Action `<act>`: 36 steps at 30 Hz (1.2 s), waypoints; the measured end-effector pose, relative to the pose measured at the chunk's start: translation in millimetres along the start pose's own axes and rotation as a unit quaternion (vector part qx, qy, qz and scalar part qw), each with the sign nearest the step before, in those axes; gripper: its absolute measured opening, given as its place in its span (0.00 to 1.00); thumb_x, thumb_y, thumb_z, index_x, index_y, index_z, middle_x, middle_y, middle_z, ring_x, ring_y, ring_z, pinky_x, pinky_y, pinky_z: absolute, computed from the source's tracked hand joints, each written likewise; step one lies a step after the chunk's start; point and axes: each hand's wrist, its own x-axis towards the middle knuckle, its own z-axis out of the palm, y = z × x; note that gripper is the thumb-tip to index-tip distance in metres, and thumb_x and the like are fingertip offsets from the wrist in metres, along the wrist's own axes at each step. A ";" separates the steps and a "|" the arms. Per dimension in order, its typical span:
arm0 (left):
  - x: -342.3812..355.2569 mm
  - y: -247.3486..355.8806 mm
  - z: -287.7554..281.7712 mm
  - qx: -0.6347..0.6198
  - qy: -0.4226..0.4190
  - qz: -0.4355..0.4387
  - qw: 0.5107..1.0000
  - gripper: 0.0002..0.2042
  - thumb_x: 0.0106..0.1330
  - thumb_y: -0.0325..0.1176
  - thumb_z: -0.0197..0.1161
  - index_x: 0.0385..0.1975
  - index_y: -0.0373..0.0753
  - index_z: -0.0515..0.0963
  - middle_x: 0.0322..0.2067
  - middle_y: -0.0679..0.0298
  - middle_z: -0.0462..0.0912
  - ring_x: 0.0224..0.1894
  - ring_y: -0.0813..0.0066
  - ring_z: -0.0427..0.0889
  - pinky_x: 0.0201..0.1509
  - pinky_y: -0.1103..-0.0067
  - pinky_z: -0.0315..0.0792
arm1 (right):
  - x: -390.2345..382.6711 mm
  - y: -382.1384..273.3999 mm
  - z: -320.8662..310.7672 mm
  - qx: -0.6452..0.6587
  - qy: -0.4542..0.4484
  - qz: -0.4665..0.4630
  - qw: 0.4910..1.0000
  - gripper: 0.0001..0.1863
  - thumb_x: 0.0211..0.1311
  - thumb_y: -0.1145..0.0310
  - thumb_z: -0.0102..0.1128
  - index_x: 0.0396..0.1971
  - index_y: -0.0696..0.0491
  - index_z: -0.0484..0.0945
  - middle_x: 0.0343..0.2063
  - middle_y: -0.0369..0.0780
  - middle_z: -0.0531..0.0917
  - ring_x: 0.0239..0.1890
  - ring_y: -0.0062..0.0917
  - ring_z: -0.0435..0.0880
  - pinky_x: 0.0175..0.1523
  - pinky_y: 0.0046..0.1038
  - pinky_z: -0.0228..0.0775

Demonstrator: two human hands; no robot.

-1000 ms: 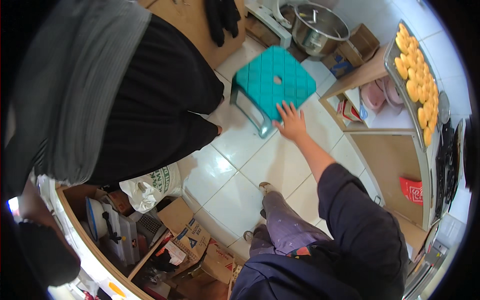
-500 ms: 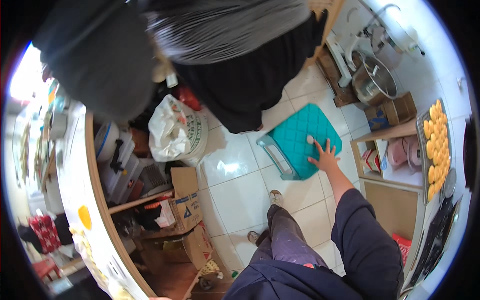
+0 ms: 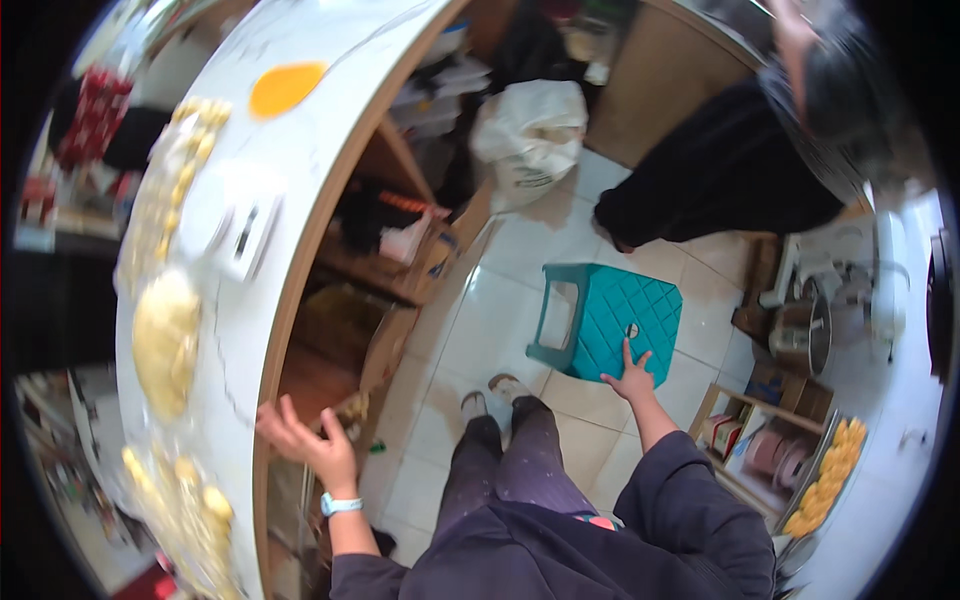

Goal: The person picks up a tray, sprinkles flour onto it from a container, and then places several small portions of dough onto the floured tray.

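A teal plastic stool (image 3: 655, 305) with a quilted seat stands upright on the tiled floor. My right hand (image 3: 630, 380) lies on its seat, fingers apart, one fingertip at the small round hole in the middle. My left hand (image 3: 310, 438) is open with spread fingers at the edge of the white countertop (image 3: 235, 370), holding nothing. On that counter, near my left hand, a smooth pale-yellow dough lump (image 3: 168, 340) lies under clear plastic. Small yellow dough pieces (image 3: 190, 500) lie under plastic too.
A person in a black skirt (image 3: 720, 170) stands beyond the stool. A white sack (image 3: 530, 140) sits by the shelves. The counter bears a flat white device (image 3: 245, 235) and an orange flat piece (image 3: 285, 90). At right are a mixer bowl (image 3: 800, 335) and a tray of golden baked pieces (image 3: 828, 480).
The view has swung left, bringing more of the counter in. My left hand has come up to the counter's edge. My right hand stays on the stool. The other person now appears farther right.
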 end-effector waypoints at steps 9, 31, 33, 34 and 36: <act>-228.8 15.5 -24.6 -0.319 -0.473 -0.229 0.789 0.21 0.63 0.42 0.58 0.54 0.42 0.70 0.49 0.57 0.78 0.52 0.59 0.76 0.60 0.65 0.59 | 0.5 -167.3 -2.6 -0.156 -0.050 -0.095 0.982 0.62 0.55 0.39 0.56 0.66 0.53 0.18 0.57 0.59 0.68 0.60 0.56 0.67 0.58 0.44 0.67; -584.6 93.6 -59.8 -0.278 -0.224 -0.755 0.550 0.18 0.64 0.44 0.56 0.43 0.36 0.77 0.39 0.50 0.82 0.43 0.53 0.81 0.49 0.67 0.74 | -228.2 -387.9 108.6 -0.121 -0.193 -0.673 0.704 0.21 0.59 0.54 0.60 0.45 0.55 0.77 0.33 0.42 0.84 0.38 0.31 0.83 0.45 0.30 0.72; -613.8 77.0 -68.5 -0.301 -0.226 -0.754 0.539 0.18 0.64 0.45 0.55 0.43 0.37 0.77 0.38 0.51 0.83 0.43 0.53 0.81 0.49 0.67 0.73 | -271.7 -400.2 153.4 -0.104 -0.317 -0.655 0.677 0.23 0.61 0.51 0.58 0.46 0.54 0.76 0.35 0.37 0.83 0.38 0.25 0.81 0.46 0.26 0.72; -625.2 70.8 -73.3 -0.300 -0.217 -0.758 0.538 0.18 0.63 0.45 0.56 0.43 0.37 0.77 0.38 0.51 0.83 0.42 0.55 0.81 0.48 0.67 0.74 | -303.1 -401.7 175.1 -0.106 -0.319 -0.657 0.675 0.23 0.61 0.51 0.58 0.46 0.54 0.76 0.35 0.37 0.83 0.38 0.25 0.81 0.46 0.26 0.72; -644.4 59.5 -85.2 -0.303 -0.162 -0.777 0.528 0.17 0.63 0.44 0.57 0.43 0.37 0.77 0.38 0.52 0.83 0.42 0.56 0.82 0.48 0.68 0.74 | -377.0 -393.8 215.2 -0.129 -0.480 -0.499 0.710 0.24 0.61 0.47 0.58 0.48 0.51 0.75 0.41 0.36 0.81 0.42 0.23 0.80 0.46 0.27 0.71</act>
